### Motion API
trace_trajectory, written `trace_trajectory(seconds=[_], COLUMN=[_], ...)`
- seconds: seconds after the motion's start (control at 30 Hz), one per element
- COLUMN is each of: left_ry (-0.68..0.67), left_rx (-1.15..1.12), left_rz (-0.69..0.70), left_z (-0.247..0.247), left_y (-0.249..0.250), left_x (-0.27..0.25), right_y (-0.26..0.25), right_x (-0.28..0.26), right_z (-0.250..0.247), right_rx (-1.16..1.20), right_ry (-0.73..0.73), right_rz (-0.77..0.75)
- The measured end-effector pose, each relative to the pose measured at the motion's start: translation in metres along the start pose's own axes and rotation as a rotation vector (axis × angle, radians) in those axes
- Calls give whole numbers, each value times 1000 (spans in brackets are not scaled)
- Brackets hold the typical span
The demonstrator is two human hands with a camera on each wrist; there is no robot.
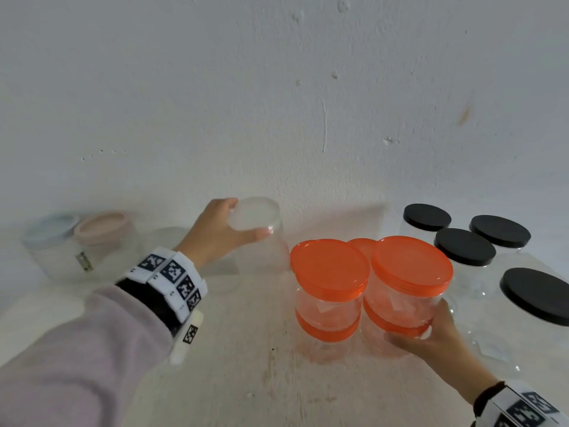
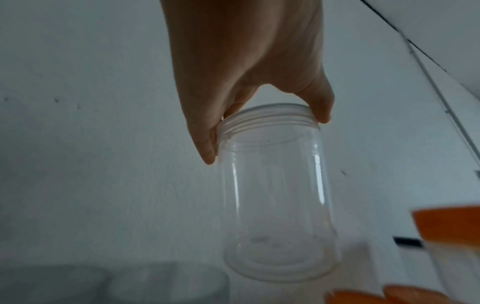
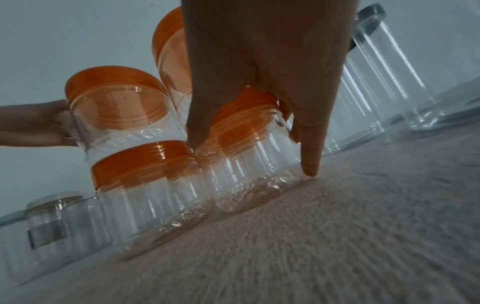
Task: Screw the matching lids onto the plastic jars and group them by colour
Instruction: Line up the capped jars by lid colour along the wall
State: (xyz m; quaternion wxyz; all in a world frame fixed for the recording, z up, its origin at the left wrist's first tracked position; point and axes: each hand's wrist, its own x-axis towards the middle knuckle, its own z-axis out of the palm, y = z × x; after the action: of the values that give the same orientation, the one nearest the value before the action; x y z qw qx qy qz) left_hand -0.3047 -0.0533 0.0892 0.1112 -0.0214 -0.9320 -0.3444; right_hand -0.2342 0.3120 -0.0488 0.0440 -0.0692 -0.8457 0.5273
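Observation:
My left hand (image 1: 246, 217) grips the translucent lid (image 1: 252, 212) of a clear jar (image 1: 274, 245) near the wall; in the left wrist view its fingers (image 2: 207, 152) pinch the lid's rim (image 2: 270, 121) from above. My right hand (image 1: 418, 325) wraps the lower jar (image 1: 377, 342) of a stack of two orange-lidded jars (image 1: 411, 263). In the right wrist view thumb and fingers (image 3: 310, 164) lie around that lower jar (image 3: 249, 170), which rests on the table. A second orange stack (image 1: 329, 269) stands touching it on the left, with another orange lid (image 1: 365, 246) behind.
Several black-lidded clear jars (image 1: 465, 246) stand at the right, close to my right wrist. A pink-lidded jar (image 1: 103, 228) and a pale blue-lidded jar (image 1: 50, 231) sit at the far left by the white wall (image 1: 308, 103). The beige table (image 1: 246, 365) shows in front.

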Motion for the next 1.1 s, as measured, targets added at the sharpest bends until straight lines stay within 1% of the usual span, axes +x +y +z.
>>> trace_trajectory(seconds=[0.1, 0.23, 0.3, 0.43, 0.53, 0.67, 0.8, 0.9, 0.93, 0.97, 1.03, 1.1], left_ry=[146, 322, 364, 366, 356, 350, 356, 365, 384, 415, 483, 493], left_rx=[-68, 34, 76, 123, 138, 111, 90, 101, 125, 163, 204, 150], left_rz=[-17, -64, -127, -254, -309, -364, -377, -358, -331, -277, -101, 79], left_z=[-42, -82, -89, -81, -73, -68, -67, -67, -66, -65, -60, -47], left_y=[2, -8, -16, -31, -37, -42, -47, -50, -50, -49, -44, -33], left_x=[11, 28, 32, 31, 32, 35, 36, 33, 31, 29, 25, 17], right_y=[0, 0, -1, -2, -5, -7, -9, -10, -9, -8, -7, -4], right_x=[0, 0, 0, 1, 1, 1, -3, -5, -5, -4, -4, -3], right_z=[1, 3, 3, 4, 5, 4, 3, 2, 2, 2, 2, 1], right_rx=[0, 13, 26, 42, 35, 21, 8, 5, 6, 4, -11, -19], right_ry=[3, 24, 29, 34, 38, 24, 15, 11, 13, 15, 8, -1], right_rz=[12, 1, 8, 20, 29, 41, 31, 20, 25, 28, 15, 5])
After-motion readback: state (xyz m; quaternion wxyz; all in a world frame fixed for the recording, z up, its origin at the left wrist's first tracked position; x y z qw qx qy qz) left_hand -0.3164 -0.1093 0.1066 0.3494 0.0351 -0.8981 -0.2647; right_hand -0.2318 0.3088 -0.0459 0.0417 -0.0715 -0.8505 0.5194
